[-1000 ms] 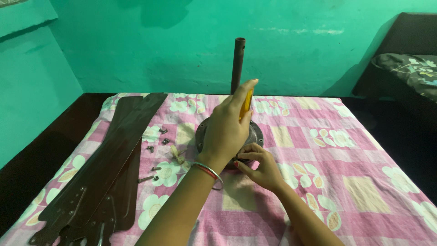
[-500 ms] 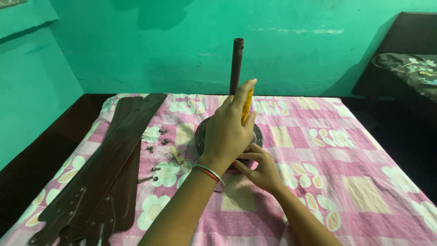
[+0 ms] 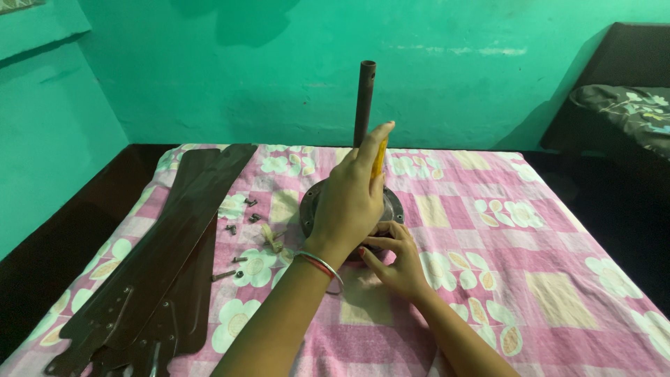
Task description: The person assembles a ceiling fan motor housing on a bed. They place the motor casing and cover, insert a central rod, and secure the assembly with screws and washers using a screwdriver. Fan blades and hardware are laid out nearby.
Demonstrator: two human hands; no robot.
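In the head view, the left hand (image 3: 351,202) is clenched around a yellow-handled screwdriver (image 3: 379,158), held upright over the round fan motor housing (image 3: 393,206), which sits mid-bed on the pink floral bedsheet (image 3: 502,251) with its dark downrod (image 3: 363,101) standing straight up. The right hand (image 3: 396,260) rests on the near edge of the housing, fingers curled against it (whether it grasps anything, I cannot tell). To the left lie stacked dark brown fan blades (image 3: 164,258), with loose screws (image 3: 239,222) between them and the housing.
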